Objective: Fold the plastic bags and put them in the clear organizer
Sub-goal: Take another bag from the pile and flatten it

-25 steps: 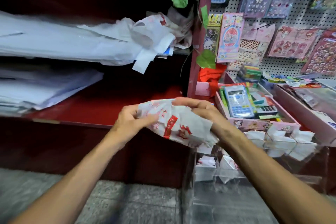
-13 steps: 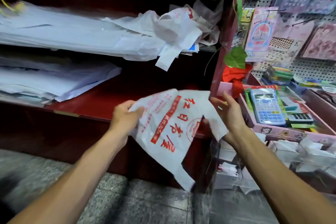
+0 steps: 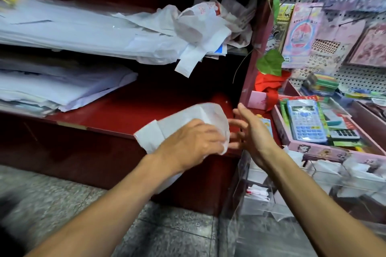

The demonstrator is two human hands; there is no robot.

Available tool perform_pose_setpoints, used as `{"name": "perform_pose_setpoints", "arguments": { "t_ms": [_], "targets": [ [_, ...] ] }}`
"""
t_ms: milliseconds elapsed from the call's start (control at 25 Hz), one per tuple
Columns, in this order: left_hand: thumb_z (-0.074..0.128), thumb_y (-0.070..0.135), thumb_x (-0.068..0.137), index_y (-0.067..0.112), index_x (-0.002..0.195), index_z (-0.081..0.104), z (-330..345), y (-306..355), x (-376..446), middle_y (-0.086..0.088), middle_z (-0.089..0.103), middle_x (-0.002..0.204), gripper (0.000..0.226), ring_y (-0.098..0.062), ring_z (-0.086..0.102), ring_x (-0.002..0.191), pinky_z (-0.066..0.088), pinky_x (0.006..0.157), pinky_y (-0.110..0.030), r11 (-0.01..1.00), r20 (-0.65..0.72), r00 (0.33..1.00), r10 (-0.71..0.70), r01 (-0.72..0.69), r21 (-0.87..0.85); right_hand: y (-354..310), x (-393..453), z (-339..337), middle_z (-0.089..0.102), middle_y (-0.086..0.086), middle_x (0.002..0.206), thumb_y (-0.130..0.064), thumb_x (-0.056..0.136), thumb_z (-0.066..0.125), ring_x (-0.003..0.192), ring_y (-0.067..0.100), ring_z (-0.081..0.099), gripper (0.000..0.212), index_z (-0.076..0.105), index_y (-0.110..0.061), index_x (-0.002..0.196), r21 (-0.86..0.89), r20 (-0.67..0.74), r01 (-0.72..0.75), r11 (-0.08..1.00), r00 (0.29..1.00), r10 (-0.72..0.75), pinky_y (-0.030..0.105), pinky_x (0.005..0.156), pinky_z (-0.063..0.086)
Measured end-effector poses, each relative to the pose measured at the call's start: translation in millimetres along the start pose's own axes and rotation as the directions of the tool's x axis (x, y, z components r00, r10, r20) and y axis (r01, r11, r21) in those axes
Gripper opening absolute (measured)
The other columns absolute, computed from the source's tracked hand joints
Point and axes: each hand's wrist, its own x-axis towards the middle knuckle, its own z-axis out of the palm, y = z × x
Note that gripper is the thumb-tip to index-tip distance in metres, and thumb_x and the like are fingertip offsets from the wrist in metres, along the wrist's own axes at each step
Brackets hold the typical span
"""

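Bag (image 3: 188, 123) now doubled under left hand (image 3: 194, 144)

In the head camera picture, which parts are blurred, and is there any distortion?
Head view: the left hand and the plastic bag it holds are motion-blurred, as are the right hand fingers; the calculator is sharp; wide-angle distortion bends the shelf edges; the upper shelf is dark.
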Motion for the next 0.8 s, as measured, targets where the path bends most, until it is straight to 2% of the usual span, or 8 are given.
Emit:
{"name": "perform_pose_setpoints", "arguments": {
  "t_ms": [120, 280, 360, 480, 600, 680, 760, 800],
  "targets": [
    [0.043, 0.019, 0.079, 0.024, 0.089, 0.070, 8.9, 21.3, 6.9, 0.009, 0.069, 0.099, 0.029, -0.016, 0.064, 0.090, 0.039, 0.074, -0.028, 0.994, 0.225, 0.973, 0.042, -0.018, -0.107, 13.3, -7.3, 1.0, 0.063, -0.009, 0.064, -0.050, 0.086, 0.067, 0.048, 0.009, 0.057, 0.035, 0.056, -0.020, 0.100, -0.201, 0.132, -0.166, 0.965, 0.972, 0.194, 0.024, 0.047, 0.046],
    [0.056, 0.003, 0.074, 0.019, 0.094, 0.072, 3.3, 34.2, 14.9, 0.002, 0.064, 0.094, 0.030, -0.020, 0.062, 0.087, 0.053, 0.064, -0.038, 0.969, 0.291, 0.956, -0.022, 0.091, -0.228, 24.0, -10.4, 1.0, 0.063, 0.008, 0.078, -0.010, 0.087, 0.062, 0.069, 0.018, 0.059, 0.006, 0.067, -0.012, 0.084, -0.426, 0.199, -0.099, 0.899, 0.959, 0.200, 0.034, 0.065, 0.045],
    [0.061, 0.001, 0.074, 0.019, 0.095, 0.071, -4.9, 40.4, 18.2, 0.002, 0.061, 0.090, 0.029, -0.023, 0.062, 0.084, 0.053, 0.061, -0.039, 0.968, 0.380, 0.925, -0.015, 0.108, -0.227, 24.5, -11.7, 3.0, 0.062, 0.006, 0.072, -0.003, 0.086, 0.055, 0.064, 0.017, 0.059, 0.020, 0.067, -0.014, 0.077, -0.488, 0.258, -0.104, 0.867, 0.931, 0.257, 0.033, 0.062, 0.046],
    [0.057, 0.016, 0.081, 0.025, 0.085, 0.063, -19.5, 51.4, 20.5, 0.011, 0.050, 0.080, 0.011, -0.018, 0.055, 0.075, 0.046, 0.062, -0.034, 0.964, 0.491, 0.870, -0.036, 0.160, -0.213, 20.3, -19.6, 11.9, 0.063, 0.003, 0.060, -0.017, 0.074, 0.060, 0.050, 0.015, 0.058, 0.007, 0.065, -0.012, 0.075, -0.598, 0.310, -0.171, 0.783, 0.851, 0.423, 0.023, 0.045, 0.045],
    [0.061, 0.036, 0.085, 0.026, 0.089, 0.061, -27.8, 48.0, 15.2, 0.011, 0.057, 0.089, 0.011, -0.012, 0.052, 0.077, 0.039, 0.064, -0.031, 0.955, 0.482, 0.874, -0.066, 0.195, -0.224, 22.2, -19.4, 21.3, 0.054, 0.005, 0.055, -0.056, 0.086, 0.060, 0.046, 0.014, 0.049, 0.045, 0.063, -0.013, 0.071, -0.576, 0.267, -0.331, 0.747, 0.787, 0.555, 0.017, 0.037, 0.036],
    [0.063, 0.030, 0.086, 0.027, 0.094, 0.063, -29.1, 41.7, 8.2, 0.011, 0.060, 0.094, 0.009, -0.010, 0.048, 0.079, 0.043, 0.064, -0.030, 0.948, 0.465, 0.884, -0.045, 0.185, -0.260, 27.4, -18.6, 23.8, 0.051, 0.003, 0.049, -0.031, 0.098, 0.050, 0.040, 0.011, 0.047, 0.050, 0.060, -0.012, 0.052, -0.689, 0.255, -0.304, 0.658, 0.749, 0.612, 0.014, 0.036, 0.034],
    [0.062, 0.016, 0.084, 0.030, 0.102, 0.061, -28.3, 36.7, 0.8, 0.012, 0.060, 0.093, 0.023, -0.006, 0.038, 0.079, 0.042, 0.062, -0.030, 0.944, 0.444, 0.895, -0.027, 0.168, -0.283, 28.4, -23.6, 27.8, 0.046, -0.001, 0.038, 0.010, 0.089, 0.036, 0.030, 0.006, 0.043, 0.061, 0.052, -0.015, 0.035, -0.759, 0.292, -0.228, 0.610, 0.718, 0.632, 0.013, 0.034, 0.033],
    [0.062, 0.011, 0.083, 0.031, 0.105, 0.060, -28.0, 34.7, -2.6, 0.012, 0.060, 0.093, 0.030, -0.005, 0.038, 0.079, 0.044, 0.062, -0.030, 0.941, 0.424, 0.905, -0.032, 0.170, -0.291, 28.0, -25.7, 29.3, 0.045, -0.003, 0.036, 0.017, 0.085, 0.031, 0.029, 0.004, 0.042, 0.062, 0.051, -0.015, 0.036, -0.743, 0.312, -0.219, 0.633, 0.723, 0.616, 0.013, 0.034, 0.033]
  ]
}}
